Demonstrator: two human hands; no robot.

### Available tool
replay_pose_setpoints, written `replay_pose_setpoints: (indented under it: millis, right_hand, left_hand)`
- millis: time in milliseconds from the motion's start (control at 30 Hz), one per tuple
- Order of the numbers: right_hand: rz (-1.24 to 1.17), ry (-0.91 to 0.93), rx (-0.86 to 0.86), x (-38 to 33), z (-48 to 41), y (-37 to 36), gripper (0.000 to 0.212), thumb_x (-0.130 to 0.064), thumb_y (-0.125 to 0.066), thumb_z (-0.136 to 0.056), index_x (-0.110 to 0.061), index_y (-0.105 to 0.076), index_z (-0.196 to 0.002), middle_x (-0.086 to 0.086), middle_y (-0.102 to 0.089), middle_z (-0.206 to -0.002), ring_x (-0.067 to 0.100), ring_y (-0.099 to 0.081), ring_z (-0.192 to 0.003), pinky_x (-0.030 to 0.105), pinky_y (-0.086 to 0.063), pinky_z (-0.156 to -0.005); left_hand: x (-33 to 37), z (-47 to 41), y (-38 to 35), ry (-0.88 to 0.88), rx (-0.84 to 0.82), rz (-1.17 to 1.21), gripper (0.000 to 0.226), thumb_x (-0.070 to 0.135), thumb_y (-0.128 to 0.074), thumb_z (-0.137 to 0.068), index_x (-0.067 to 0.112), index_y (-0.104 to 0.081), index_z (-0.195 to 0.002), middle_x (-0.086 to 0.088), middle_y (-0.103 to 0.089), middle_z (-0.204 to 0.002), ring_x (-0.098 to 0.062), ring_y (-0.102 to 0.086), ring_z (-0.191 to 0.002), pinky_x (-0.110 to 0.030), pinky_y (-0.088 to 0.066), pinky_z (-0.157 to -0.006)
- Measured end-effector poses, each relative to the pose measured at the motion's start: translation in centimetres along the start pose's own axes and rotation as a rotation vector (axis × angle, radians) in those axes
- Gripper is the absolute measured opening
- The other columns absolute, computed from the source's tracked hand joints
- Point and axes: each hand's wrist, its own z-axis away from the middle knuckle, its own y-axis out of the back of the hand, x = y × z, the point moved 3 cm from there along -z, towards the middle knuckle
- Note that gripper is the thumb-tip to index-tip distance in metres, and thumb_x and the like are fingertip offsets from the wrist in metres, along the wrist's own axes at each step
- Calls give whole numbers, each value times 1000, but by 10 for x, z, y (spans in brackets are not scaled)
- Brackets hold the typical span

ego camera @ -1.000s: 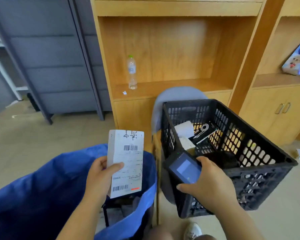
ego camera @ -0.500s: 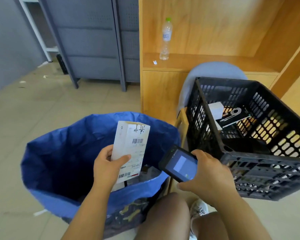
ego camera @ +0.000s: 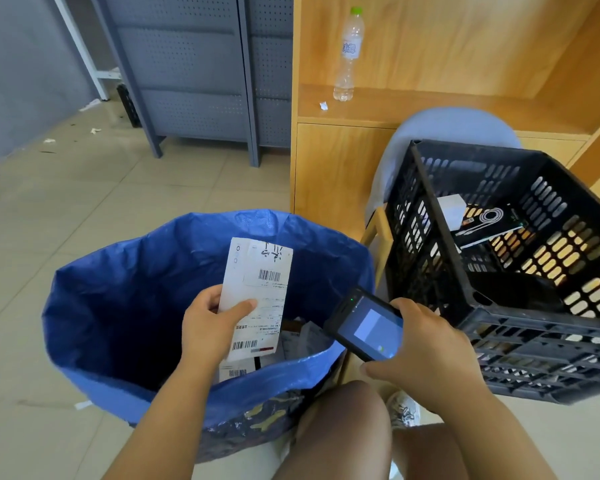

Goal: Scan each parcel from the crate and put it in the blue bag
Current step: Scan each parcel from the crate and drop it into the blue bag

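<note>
— Head view: what do we record for the hands?
— We find the left hand (ego camera: 208, 327) grasping a white labelled parcel (ego camera: 257, 292), held upright with the thumb across its face, over the mouth of the blue bag (ego camera: 118, 306) at seven o'clock. The right hand (ego camera: 426, 351) grasps a scanner (ego camera: 368, 327), screen lit, just beside the parcel at its four o'clock.
— And the crate?
— We note the black crate (ego camera: 520, 344) at three o'clock, with boxes (ego camera: 485, 223) lying inside.

The bag (ego camera: 118, 306) is bright blue (its outside shows a dark print with yellow marks). The parcel (ego camera: 257, 268) is white with black barcodes and a red strip. The slotted crate (ego camera: 534, 341) is black; the scanner (ego camera: 371, 329) black, blue-screened.
</note>
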Motion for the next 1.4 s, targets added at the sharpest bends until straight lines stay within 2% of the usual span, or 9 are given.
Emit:
replay_pose_setpoints:
  millis: [167,267,433,567,667,833,1000,1200,1400]
  right_hand:
    - [28,-12,-2,-5,-22,-11,83,-62,-71,-51,-27,-39,-120,-13,-45,-93,13,-47,-81,33,-46,-73]
    - [49,-4,-25,-8,-41,-19,84,-63,-72,-52,-26,-40,-121,-13,-42,-93,14,-48,-83,33,-46,-73]
    - [95,-11,-68,-9,-79,-33,85,-63,-73,-51,-26,-40,-121,-8,-54,-106,20,-55,-93,37,-47,-76]
    - [147,0,-105,-7,-106,-46,91,-66,-73,-52,-25,-38,-125,-6,-54,-110,22,-55,-97,37,-43,-79]
    - [141,-5,-114,-3,-120,-56,93,-66,-73,-51,-27,-37,-127,-7,-54,-115,21,-55,-99,36,-41,-76]
    - [110,-41,-150,4,-132,-68,91,-65,-73,-51,-28,-36,-126,-9,-53,-111,20,-54,-97,33,-38,-71]
    - [98,-46,-158,8,-135,-70,93,-63,-74,-51,-29,-34,-128,-9,-52,-112,19,-53,-97,32,-40,-72]
    - [121,-40,-156,5,-129,-59,90,-63,-75,-53,-26,-37,-125,-6,-54,-110,21,-55,-96,33,-40,-72]
    - [164,-20,-138,-1,-109,-29,75,-63,-74,-54,-26,-43,-113,-7,-52,-100,20,-54,-88,33,-41,-71]
  left_hand:
    - [-15,-40,6,83,1,-262,37,38,-82,-67,23,-62,-94,9,-68,-91,-9,-65,-80,-27,-46,-62]
    - [-27,-69,-1,134,-69,-515,46,46,-81,-66,15,-60,-93,3,-63,-90,-13,-60,-75,-27,-39,-53]
    - [-60,-104,-27,223,-231,-873,49,48,-77,-69,10,-58,-94,-5,-60,-88,-18,-58,-68,-27,-36,-48]
    - [-95,-121,-45,360,-350,-1076,52,48,-77,-69,12,-62,-104,-8,-65,-101,-27,-62,-91,-29,-47,-64]
    - [-123,-127,-60,415,-413,-1068,51,44,-75,-74,12,-62,-111,-8,-65,-100,-25,-63,-87,-29,-47,-64]
    - [-163,-122,-87,428,-492,-995,62,29,-69,-81,6,-44,-133,-14,-61,-120,-30,-60,-104,-32,-49,-80]
    - [-188,-107,-99,406,-603,-1113,43,18,-53,-90,6,-46,-130,-17,-56,-127,-32,-55,-113,-35,-45,-89]
    - [-178,-97,-94,321,-707,-1151,31,27,-57,-89,16,-59,-117,-8,-62,-118,-24,-58,-103,-31,-47,-83]
    - [-124,-91,-84,118,-671,-1186,10,35,-55,-89,25,-54,-91,0,-60,-99,-15,-52,-81,-27,-37,-59]
